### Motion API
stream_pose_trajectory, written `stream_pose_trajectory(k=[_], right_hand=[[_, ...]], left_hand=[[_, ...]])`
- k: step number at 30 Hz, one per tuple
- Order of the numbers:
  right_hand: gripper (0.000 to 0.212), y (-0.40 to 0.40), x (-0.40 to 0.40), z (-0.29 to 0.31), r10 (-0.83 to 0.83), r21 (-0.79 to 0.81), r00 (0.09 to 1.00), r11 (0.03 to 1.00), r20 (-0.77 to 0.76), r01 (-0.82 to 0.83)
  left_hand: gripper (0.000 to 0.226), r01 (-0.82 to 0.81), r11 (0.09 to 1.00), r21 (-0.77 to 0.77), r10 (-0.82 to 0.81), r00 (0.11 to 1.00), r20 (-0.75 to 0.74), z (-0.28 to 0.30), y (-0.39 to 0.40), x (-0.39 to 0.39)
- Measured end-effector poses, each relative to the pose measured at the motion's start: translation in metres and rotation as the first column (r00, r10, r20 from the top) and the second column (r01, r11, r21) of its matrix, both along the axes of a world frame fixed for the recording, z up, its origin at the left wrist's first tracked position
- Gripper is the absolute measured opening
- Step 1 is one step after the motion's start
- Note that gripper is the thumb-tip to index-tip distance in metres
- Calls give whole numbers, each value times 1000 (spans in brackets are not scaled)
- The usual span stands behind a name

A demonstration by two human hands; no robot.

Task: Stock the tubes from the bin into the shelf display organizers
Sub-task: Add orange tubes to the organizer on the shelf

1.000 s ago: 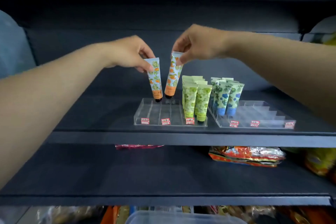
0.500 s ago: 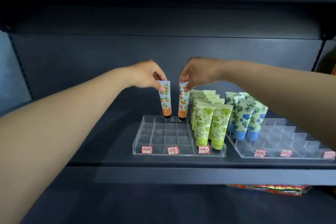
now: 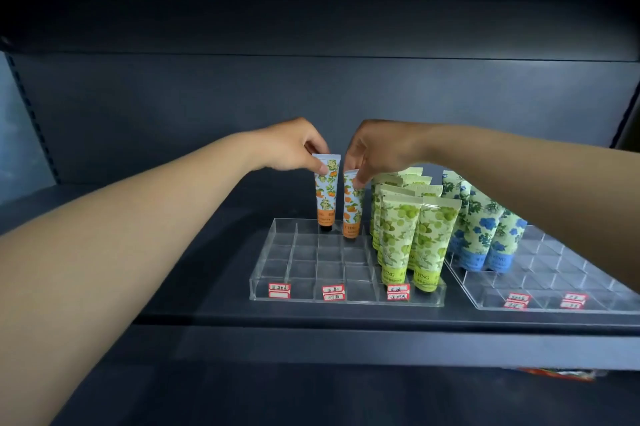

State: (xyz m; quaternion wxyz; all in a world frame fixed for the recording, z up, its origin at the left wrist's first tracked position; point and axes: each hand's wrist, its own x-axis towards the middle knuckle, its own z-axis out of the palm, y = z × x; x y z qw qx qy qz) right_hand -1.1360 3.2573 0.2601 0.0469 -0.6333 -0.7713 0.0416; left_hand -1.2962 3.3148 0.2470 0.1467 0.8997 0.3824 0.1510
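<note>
Our left hand pinching one orange tube upright, cap down, our right hand pinching a second, both in the left organizer's back row, two organizers, green tubes beside them

Two orange-fruit print tubes w/ orange bases, green-fruit tubes, blue-floral tubes, clear organizers, red-white labels

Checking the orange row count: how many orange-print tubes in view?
2. One orange-print tube pinched by the left hand, one by the right hand, both at the left organizer's back row. None seem hidden.
</note>
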Motion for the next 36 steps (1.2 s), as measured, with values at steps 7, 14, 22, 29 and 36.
stream_pose_trajectory(k=[7, 14, 22, 29, 36], right_hand=[[13, -3, -1, -4, 11, 10, 997, 1000, -70, -10], [13, -2, -1, -3, 22, 46, 997, 999, -68, -19], [11, -3, 0, 0, 26, 84, 997, 996, -66, -20], [13, -8, 2, 5, 27, 100, 995, 995, -95, -17], [22, -28, 4, 15, 10, 134, 998, 991, -68, -1]], left_hand=[[9, -17, 998, -54, 20, 999, 47, -10, -1, 2], [12, -32, 998, -53, 34, 999, 40, -17, 0, 6], [14, -28, 998, -49, 29, 999, 16, -12, -3, 7], [18, -55, 998, -36, 55, 998, 8, -8, -7, 8], [27, -53, 999, -1, 53, 998, -14, 4, -20, 3]])
